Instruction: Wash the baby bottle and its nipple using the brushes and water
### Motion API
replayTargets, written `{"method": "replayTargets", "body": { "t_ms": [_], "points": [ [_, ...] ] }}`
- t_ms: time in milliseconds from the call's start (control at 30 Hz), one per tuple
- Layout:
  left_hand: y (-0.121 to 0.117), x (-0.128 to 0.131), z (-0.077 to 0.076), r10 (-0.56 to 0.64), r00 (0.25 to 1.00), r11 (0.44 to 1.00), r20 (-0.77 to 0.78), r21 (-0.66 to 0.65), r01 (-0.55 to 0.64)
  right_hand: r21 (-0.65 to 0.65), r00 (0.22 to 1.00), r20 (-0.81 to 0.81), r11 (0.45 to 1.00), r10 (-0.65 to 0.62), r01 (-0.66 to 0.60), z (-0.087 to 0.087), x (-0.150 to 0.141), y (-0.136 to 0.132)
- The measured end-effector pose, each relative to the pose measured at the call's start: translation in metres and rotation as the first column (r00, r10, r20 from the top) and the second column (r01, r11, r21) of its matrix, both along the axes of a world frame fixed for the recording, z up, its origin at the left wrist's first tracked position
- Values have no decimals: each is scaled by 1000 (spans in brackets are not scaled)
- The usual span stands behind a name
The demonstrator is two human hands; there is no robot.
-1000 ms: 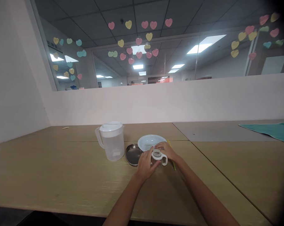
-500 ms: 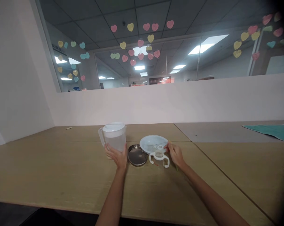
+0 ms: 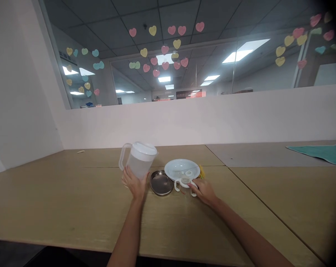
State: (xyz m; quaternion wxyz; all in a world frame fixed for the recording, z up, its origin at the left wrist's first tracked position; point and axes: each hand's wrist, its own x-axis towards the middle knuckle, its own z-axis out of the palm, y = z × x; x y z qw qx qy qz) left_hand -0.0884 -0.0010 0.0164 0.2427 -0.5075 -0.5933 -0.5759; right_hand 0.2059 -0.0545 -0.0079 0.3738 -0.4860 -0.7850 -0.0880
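Two hands are at work over the wooden table [image 3: 73, 207], and the left hand [image 3: 134, 184] holds a translucent plastic pitcher [image 3: 141, 161] low on its body, the fingers and thumb spread wide around it. The pitcher tilts to the right above the table, left of the other vessels, with its white lid [image 3: 144, 148] on and its handle to the left, free of the fingers. Its base is hidden by the hand.

At the right, the right hand [image 3: 203, 190] has its fingers narrowed on the right-hand handle and rim of a clear two-handled cup [image 3: 185, 180]. This cup stands upright and uncovered on the table, its other white handle sticking out to the left. A small reddish mark shows on its clear body.

Between pitcher and cup lies a shallow oval metal dish [image 3: 161, 184]. Just behind the cup sits a pale bowl [image 3: 181, 162] with a white ring-shaped piece [image 3: 188, 173] inside; a yellow object [image 3: 201, 172], partly hidden, is beside the bowl, behind the right hand.

Farther out, a teal cloth [image 3: 323, 154] lies at the far right and a small beige scrap [image 3: 81, 151] at the far left. Beyond the low white wall [image 3: 129, 124], heart-shaped notes [image 3: 200, 26] dot a glass window [image 3: 212, 52].
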Motion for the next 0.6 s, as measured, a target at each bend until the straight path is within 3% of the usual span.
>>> {"method": "replayTargets", "body": {
  "t_ms": [200,600],
  "points": [
    [-8,8,6,-6,954,1000,-301,1,6,-37,999,27,999,-21,21,0,2,1],
    [-6,16,5,-110,893,993,-436,-19,113,-42,997,41,997,-63,64,-2,4,4]
  ]
}}
